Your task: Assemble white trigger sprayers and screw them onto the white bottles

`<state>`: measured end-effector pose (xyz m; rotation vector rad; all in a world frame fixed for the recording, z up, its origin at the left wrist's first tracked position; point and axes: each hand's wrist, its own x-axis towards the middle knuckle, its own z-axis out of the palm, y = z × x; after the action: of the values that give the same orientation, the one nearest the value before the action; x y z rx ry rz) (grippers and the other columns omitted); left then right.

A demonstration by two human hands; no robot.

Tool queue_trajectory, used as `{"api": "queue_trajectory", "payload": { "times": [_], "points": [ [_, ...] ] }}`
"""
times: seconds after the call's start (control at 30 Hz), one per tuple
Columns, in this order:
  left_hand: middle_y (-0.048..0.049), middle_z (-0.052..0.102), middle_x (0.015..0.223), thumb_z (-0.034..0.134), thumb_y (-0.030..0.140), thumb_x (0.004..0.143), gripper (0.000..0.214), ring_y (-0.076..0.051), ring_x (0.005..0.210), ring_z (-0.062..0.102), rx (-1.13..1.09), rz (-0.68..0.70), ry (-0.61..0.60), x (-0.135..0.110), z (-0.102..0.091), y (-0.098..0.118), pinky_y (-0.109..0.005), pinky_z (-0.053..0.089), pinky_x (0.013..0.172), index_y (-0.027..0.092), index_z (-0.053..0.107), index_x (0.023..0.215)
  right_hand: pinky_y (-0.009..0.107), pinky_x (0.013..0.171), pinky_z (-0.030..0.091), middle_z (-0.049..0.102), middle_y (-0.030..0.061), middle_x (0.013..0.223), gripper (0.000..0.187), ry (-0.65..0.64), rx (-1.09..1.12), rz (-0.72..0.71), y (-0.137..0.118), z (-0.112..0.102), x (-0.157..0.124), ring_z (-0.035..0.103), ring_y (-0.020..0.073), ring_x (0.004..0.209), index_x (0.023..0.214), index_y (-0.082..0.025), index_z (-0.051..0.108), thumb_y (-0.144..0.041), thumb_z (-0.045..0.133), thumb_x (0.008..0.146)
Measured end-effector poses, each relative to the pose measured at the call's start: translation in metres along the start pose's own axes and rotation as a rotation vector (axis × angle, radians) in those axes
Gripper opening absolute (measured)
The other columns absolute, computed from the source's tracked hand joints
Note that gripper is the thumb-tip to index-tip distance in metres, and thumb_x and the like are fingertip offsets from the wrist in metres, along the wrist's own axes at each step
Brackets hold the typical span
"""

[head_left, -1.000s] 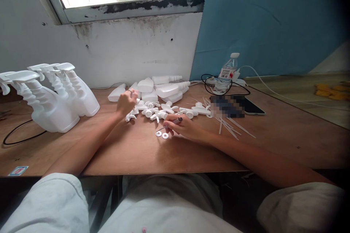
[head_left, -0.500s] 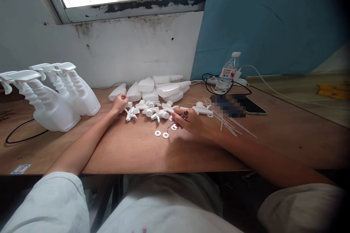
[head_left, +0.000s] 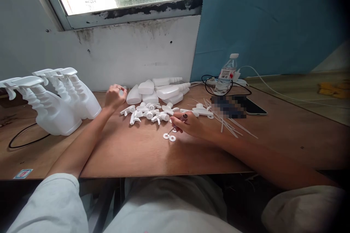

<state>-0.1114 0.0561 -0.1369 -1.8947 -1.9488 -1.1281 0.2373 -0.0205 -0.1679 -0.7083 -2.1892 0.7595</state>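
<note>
My left hand (head_left: 115, 96) is at the back left, fingers curled around a white bottle (head_left: 124, 89) that it mostly hides. Between the fingers of my right hand (head_left: 188, 123) is a small screwdriver (head_left: 183, 117) with a dark handle and thin shaft, slanting down to the left. Its tip is beside flat white washers (head_left: 172, 138) on the table; another washer is partly under the hand. Several white trigger spray heads (head_left: 149, 113) lie between my hands. Behind them white bottles (head_left: 146, 86) are piled on their sides.
Assembled white spray bottles (head_left: 61, 111) stand at left on the wooden table (head_left: 131, 156). To the right are thin white tubes (head_left: 225, 122), a phone (head_left: 253, 105), a water bottle (head_left: 226, 74) and cables (head_left: 209, 86). The wall and window are behind.
My left hand has moved back and left, from beside the spray heads onto a white bottle. The screwdriver tip has come lower, and the loose washers lie closer to my right hand.
</note>
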Motion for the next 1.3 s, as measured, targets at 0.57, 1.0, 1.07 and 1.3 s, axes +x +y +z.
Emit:
{"api": "queue_trajectory", "payload": {
  "times": [0.57,1.0,1.07,1.3],
  "points": [
    [-0.0056,0.069,0.091,0.058,0.006,0.075,0.017,-0.027,0.102,0.059,0.227,-0.318,0.453,0.043,-0.147,-0.024,-0.05,0.047,0.103,0.009,0.067,0.088,0.026,0.049,0.034,0.053,0.0007,0.051,0.049,0.255,-0.087,-0.036,0.003,-0.008,0.0,0.045,0.0098,0.046,0.058,-0.017,0.051,-0.047,0.045,0.097],
    [-0.0034,0.073,0.086,0.077,0.026,0.075,0.024,-0.015,0.075,0.067,-0.424,0.358,0.567,-0.016,-0.172,0.108,-0.029,0.056,0.068,0.013,0.076,0.096,0.026,0.051,0.03,0.047,-0.0015,0.064,0.047,0.275,0.172,-0.073,-0.038,-0.026,0.073,0.037,0.009,0.056,0.085,-0.016,0.065,-0.063,0.066,0.082],
    [-0.0014,0.073,0.085,0.08,0.026,0.073,0.021,-0.015,0.079,0.069,-0.583,0.453,0.474,-0.029,-0.165,0.134,-0.03,0.057,0.073,0.014,0.075,0.089,0.025,0.055,0.035,0.054,0.0004,0.075,0.049,0.195,0.211,-0.123,-0.058,-0.025,0.084,0.043,0.0095,0.063,0.097,-0.017,0.066,-0.062,0.072,0.077],
    [0.0027,0.068,0.087,0.077,0.028,0.08,0.018,-0.013,0.088,0.07,-0.724,0.559,0.346,-0.048,-0.138,0.173,-0.027,0.057,0.079,0.017,0.065,0.085,0.032,0.073,0.053,0.061,0.0042,0.089,0.049,0.126,0.353,-0.186,-0.096,-0.023,0.086,0.061,0.0188,0.088,0.093,-0.02,0.062,-0.064,0.074,0.074]
  ]
}}
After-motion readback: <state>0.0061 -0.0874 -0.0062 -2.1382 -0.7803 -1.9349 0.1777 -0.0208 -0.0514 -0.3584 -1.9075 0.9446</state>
